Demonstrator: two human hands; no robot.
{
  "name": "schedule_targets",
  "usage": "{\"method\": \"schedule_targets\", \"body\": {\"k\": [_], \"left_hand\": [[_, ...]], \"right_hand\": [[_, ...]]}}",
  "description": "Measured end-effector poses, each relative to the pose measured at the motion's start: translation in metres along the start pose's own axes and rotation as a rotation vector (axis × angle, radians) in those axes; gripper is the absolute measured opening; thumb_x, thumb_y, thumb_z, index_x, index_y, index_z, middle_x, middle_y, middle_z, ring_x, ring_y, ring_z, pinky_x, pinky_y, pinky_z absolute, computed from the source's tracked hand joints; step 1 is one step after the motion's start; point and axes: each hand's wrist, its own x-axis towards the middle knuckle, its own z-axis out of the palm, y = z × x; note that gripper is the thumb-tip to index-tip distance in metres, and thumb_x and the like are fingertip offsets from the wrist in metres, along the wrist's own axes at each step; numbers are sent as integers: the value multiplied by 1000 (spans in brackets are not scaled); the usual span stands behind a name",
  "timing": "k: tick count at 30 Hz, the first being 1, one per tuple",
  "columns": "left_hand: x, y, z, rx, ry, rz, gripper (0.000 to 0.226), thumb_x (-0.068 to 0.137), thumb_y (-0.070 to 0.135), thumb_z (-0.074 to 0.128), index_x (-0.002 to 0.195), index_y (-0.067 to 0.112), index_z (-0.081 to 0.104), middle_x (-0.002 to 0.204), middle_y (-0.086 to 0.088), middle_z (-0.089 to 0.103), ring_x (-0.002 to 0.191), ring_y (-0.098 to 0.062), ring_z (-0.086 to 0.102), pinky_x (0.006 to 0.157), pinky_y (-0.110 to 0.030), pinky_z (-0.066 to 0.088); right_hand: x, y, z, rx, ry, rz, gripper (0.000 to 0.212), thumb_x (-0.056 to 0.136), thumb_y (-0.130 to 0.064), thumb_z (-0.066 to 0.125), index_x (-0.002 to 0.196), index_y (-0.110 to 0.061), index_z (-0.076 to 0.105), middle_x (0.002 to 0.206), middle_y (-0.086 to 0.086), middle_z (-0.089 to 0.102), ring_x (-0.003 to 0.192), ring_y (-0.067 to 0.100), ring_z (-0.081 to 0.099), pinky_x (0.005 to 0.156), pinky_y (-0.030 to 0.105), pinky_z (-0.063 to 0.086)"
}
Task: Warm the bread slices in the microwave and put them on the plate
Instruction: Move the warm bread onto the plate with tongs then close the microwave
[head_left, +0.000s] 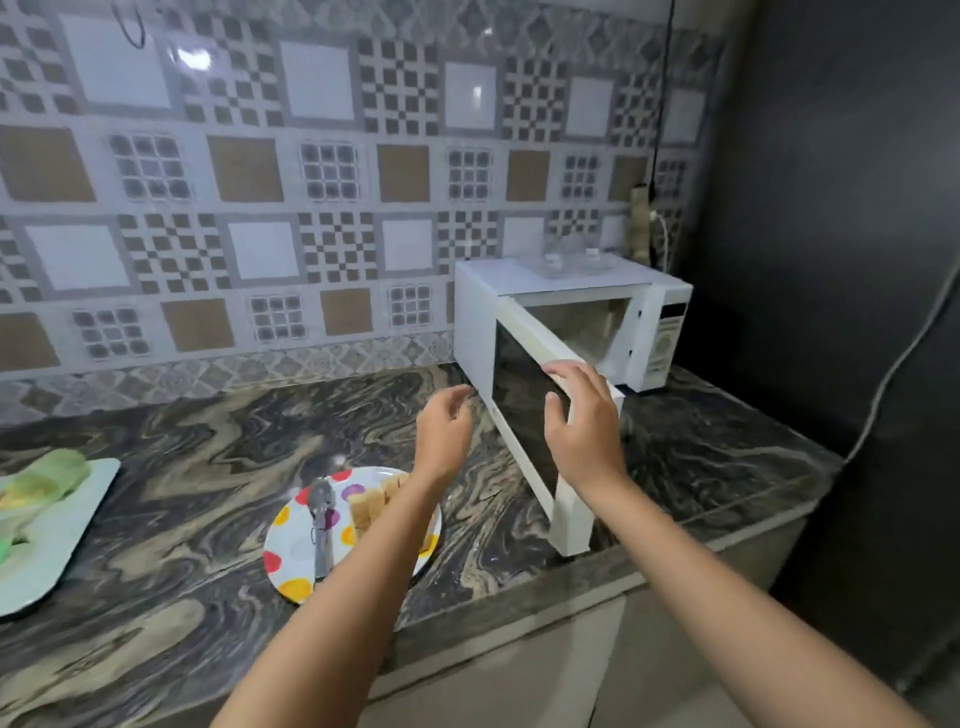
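Note:
A white microwave (561, 280) stands at the back right of the counter, and its door (524, 415) is swung wide open toward me. My right hand (584, 415) rests on the door's top edge, thumb on the dark glass side and fingers over the rim. My left hand (444, 426) hovers just left of the door with loosely curled fingers, holding nothing. Below my left forearm sits a white plate (291, 540) with coloured dots. It carries bread slices (369, 506), partly hidden by my arm, and metal tongs (322, 519).
The dark marbled counter (182, 467) runs along a patterned tiled wall. A pale green tray (57, 525) with greenish items lies at the left edge. Small glass items (571, 260) sit on top of the microwave. A black appliance (857, 234) and cable stand to the right.

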Motion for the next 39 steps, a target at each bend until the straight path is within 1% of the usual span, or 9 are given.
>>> {"method": "schedule_targets", "body": {"k": [3,7,10,12,17,25,29,35,39], "left_hand": [[19,22,31,-82,-95,74,30,95,14,47,122,8,59,122,-8,62,105,-11,55,85,-16,38],[47,37,65,-119,-176,141,32,97,16,46,125,7,58,121,-4,61,111,-11,54,87,-15,38],[68,33,92,-115,-218,198,28,96,17,48,120,10,61,120,-3,63,112,-13,56,93,-23,44],[77,28,110,-79,-226,267,26,95,18,49,115,10,64,117,-4,65,109,-17,58,93,-29,46],[83,19,152,44,-134,536,31,97,22,44,110,7,67,115,-5,66,113,-16,55,99,-23,38],[111,21,229,171,-63,703,31,97,19,45,117,6,65,121,-9,65,119,-23,55,106,-35,40],[138,18,263,285,16,795,36,97,26,41,115,7,67,117,-7,68,114,-22,60,104,-32,41],[184,17,323,402,153,784,34,96,26,45,115,8,67,116,-8,68,111,-24,61,99,-33,45],[217,16,358,519,274,746,32,94,21,48,115,7,66,116,-9,68,111,-23,62,100,-32,43]], "right_hand": [[11,17,-15,-191,-42,-8,35,90,-8,49,125,-5,54,129,7,52,125,20,44,106,25,32],[15,43,-15,-387,-174,-36,42,95,-16,41,135,-5,45,144,10,40,138,23,30,114,35,27],[14,57,-12,-468,-203,-121,47,91,-21,32,127,0,54,132,14,55,129,27,46,106,41,41],[14,66,-15,-486,-202,-160,47,88,-22,36,121,2,59,122,13,63,120,25,56,101,38,47],[22,101,-29,-521,-107,-150,40,88,-18,43,118,1,63,118,10,66,115,21,59,101,33,46],[58,180,-46,-571,63,23,37,88,-14,47,119,2,62,121,12,64,118,23,56,106,26,34],[87,232,-48,-492,113,25,36,86,-7,54,120,2,59,123,13,62,122,25,53,108,28,33],[148,319,-45,-334,98,-30,34,88,-2,52,121,3,58,125,14,59,124,25,49,111,25,28],[196,375,-34,-230,12,-75,35,92,-11,47,124,0,56,128,14,57,126,26,47,111,37,34]]}}
